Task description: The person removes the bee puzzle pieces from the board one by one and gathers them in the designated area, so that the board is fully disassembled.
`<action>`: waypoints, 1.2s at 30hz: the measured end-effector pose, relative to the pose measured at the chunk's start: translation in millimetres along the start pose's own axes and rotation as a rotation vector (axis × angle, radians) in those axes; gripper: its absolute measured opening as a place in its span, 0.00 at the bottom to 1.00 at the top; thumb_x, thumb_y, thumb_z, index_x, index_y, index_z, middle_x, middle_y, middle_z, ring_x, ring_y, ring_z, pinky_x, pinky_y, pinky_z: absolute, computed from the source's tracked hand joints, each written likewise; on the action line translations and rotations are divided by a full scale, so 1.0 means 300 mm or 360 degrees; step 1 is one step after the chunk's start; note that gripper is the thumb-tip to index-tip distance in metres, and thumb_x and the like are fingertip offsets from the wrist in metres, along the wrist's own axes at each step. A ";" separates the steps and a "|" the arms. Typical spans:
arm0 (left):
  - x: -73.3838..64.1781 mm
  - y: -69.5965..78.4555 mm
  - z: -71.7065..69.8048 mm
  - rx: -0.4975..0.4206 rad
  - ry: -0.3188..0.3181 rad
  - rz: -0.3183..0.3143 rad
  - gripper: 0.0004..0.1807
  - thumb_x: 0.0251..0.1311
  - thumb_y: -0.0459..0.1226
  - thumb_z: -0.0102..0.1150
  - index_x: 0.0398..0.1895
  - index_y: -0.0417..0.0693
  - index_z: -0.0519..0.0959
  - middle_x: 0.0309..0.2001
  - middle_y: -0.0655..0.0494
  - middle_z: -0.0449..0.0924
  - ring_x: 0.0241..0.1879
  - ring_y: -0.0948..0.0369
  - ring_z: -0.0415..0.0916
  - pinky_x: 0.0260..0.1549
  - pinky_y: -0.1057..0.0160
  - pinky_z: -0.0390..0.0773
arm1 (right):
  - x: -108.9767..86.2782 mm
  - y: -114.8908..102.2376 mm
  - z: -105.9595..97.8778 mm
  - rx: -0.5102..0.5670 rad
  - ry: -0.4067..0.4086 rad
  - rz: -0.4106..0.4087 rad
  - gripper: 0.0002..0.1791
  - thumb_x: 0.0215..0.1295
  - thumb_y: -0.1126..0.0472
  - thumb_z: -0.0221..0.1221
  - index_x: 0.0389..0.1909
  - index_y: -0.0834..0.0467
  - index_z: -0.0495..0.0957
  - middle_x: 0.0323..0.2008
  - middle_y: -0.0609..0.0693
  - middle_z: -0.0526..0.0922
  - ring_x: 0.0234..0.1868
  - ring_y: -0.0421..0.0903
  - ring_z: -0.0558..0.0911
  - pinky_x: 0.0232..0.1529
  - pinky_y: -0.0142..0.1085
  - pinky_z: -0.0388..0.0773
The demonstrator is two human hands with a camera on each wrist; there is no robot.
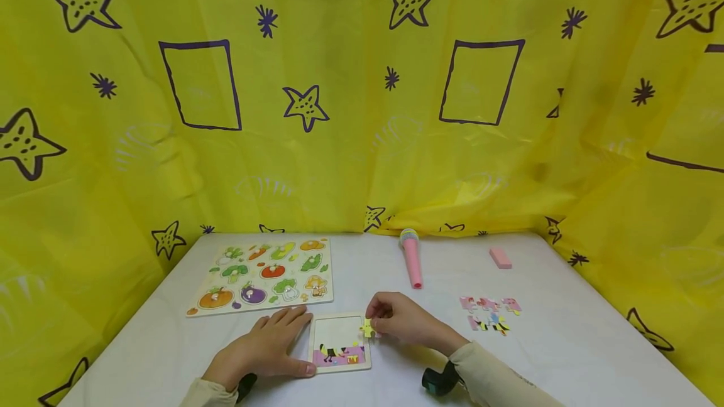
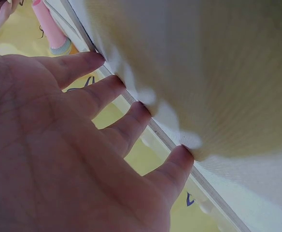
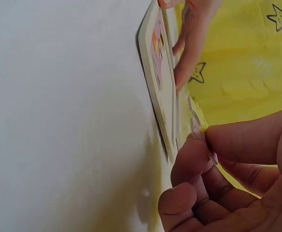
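A small square jigsaw tray (image 1: 342,369) lies in front of me, with joined pink and yellow-black bee pieces (image 1: 339,357) along its lower part. Its upper part shows bare pale backing. My left hand (image 1: 261,349) rests at the tray's left side, fingers spread and thumb on the lower left corner. Between thumb and fingertips, my right hand (image 1: 398,319) pinches a yellow and pink jigsaw piece (image 1: 367,328) by the tray's upper right edge. In the right wrist view, the piece (image 3: 195,116) appears tilted, its lower part covered by the fingers.
Several loose jigsaw pieces (image 1: 489,316) lie on the white table to the right. A vegetable peg board (image 1: 198,308) sits behind my left hand. Farther back are a pink toy microphone (image 1: 413,262) and a pink block (image 1: 500,258). A yellow patterned curtain (image 1: 351,162) encloses the table.
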State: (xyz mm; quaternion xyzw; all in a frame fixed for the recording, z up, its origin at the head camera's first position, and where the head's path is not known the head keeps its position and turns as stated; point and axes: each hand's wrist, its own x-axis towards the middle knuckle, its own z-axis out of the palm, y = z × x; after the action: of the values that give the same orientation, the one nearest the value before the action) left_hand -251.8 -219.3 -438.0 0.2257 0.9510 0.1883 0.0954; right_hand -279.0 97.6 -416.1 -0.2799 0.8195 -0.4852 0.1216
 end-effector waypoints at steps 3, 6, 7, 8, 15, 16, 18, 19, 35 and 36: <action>0.000 0.001 -0.002 0.0001 0.0001 -0.0001 0.63 0.50 0.75 0.70 0.79 0.40 0.68 0.81 0.41 0.60 0.79 0.36 0.53 0.70 0.21 0.50 | -0.026 0.013 -0.038 0.0016 0.0033 -0.0003 0.03 0.72 0.72 0.63 0.42 0.62 0.81 0.34 0.50 0.80 0.35 0.46 0.79 0.34 0.31 0.78; -0.006 0.010 -0.010 0.0003 -0.0001 -0.0009 0.63 0.51 0.74 0.70 0.79 0.41 0.67 0.81 0.41 0.60 0.79 0.36 0.53 0.70 0.22 0.50 | -0.056 0.027 -0.080 0.0034 0.0061 -0.0001 0.03 0.71 0.72 0.63 0.42 0.64 0.81 0.34 0.51 0.80 0.34 0.46 0.79 0.34 0.31 0.79; -0.008 0.012 -0.013 0.0008 -0.0004 -0.0012 0.63 0.52 0.74 0.70 0.79 0.41 0.67 0.81 0.40 0.60 0.79 0.36 0.53 0.70 0.22 0.50 | -0.066 0.034 -0.094 0.0041 0.0070 0.0001 0.03 0.71 0.72 0.64 0.43 0.65 0.81 0.34 0.51 0.80 0.33 0.46 0.79 0.33 0.31 0.79; -0.011 0.017 -0.017 0.0014 -0.0006 -0.0015 0.62 0.52 0.73 0.71 0.79 0.40 0.67 0.81 0.40 0.60 0.79 0.36 0.53 0.70 0.22 0.50 | -0.077 0.040 -0.109 0.0046 0.0078 0.0006 0.03 0.72 0.72 0.63 0.43 0.65 0.81 0.34 0.51 0.80 0.33 0.46 0.79 0.33 0.31 0.80; -0.019 0.030 -0.025 0.0014 -0.0016 -0.0020 0.61 0.53 0.71 0.72 0.79 0.40 0.67 0.81 0.39 0.59 0.79 0.35 0.52 0.71 0.22 0.50 | -0.175 0.088 -0.216 0.0060 0.0152 0.0017 0.04 0.73 0.71 0.62 0.45 0.65 0.80 0.34 0.52 0.80 0.31 0.46 0.79 0.30 0.31 0.77; -0.017 0.025 -0.022 0.0013 -0.0011 -0.0018 0.61 0.53 0.72 0.72 0.79 0.40 0.67 0.81 0.39 0.59 0.79 0.35 0.53 0.71 0.23 0.50 | -0.191 0.094 -0.232 0.0061 0.0163 0.0021 0.03 0.73 0.71 0.62 0.45 0.66 0.80 0.34 0.52 0.80 0.31 0.46 0.79 0.30 0.31 0.77; -0.015 0.018 -0.015 0.0006 -0.0004 -0.0015 0.62 0.52 0.73 0.71 0.80 0.40 0.67 0.81 0.40 0.59 0.79 0.36 0.52 0.71 0.23 0.50 | -0.222 0.104 -0.267 0.0055 0.0192 0.0038 0.04 0.74 0.71 0.62 0.45 0.66 0.80 0.34 0.52 0.80 0.30 0.45 0.78 0.29 0.31 0.76; -0.014 0.013 -0.011 0.0002 -0.0001 -0.0013 0.62 0.52 0.73 0.71 0.80 0.41 0.67 0.81 0.40 0.59 0.80 0.36 0.52 0.71 0.23 0.50 | -0.238 0.110 -0.285 0.0058 0.0207 0.0047 0.04 0.74 0.71 0.61 0.45 0.66 0.80 0.34 0.52 0.79 0.30 0.45 0.78 0.29 0.31 0.76; -0.001 -0.006 0.005 -0.0006 0.0002 0.0018 0.63 0.52 0.75 0.69 0.80 0.41 0.67 0.81 0.41 0.60 0.80 0.36 0.52 0.71 0.22 0.50 | -0.477 0.197 -0.555 -0.0101 0.0502 0.0418 0.10 0.79 0.70 0.57 0.52 0.73 0.78 0.30 0.52 0.78 0.28 0.46 0.74 0.27 0.34 0.73; 0.000 -0.006 0.004 -0.0004 0.0003 0.0019 0.63 0.52 0.75 0.69 0.80 0.41 0.67 0.81 0.41 0.60 0.80 0.36 0.52 0.71 0.22 0.50 | -0.484 0.204 -0.565 -0.0120 0.0510 0.0436 0.09 0.79 0.70 0.57 0.52 0.73 0.78 0.30 0.52 0.77 0.28 0.47 0.74 0.27 0.34 0.73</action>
State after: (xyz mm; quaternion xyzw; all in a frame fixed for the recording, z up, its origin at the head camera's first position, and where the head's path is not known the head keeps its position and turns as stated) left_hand -252.2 -220.3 -439.8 0.2312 0.9495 0.1905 0.0936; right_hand -261.5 327.2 -394.7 -0.0893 0.8762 -0.4715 0.0440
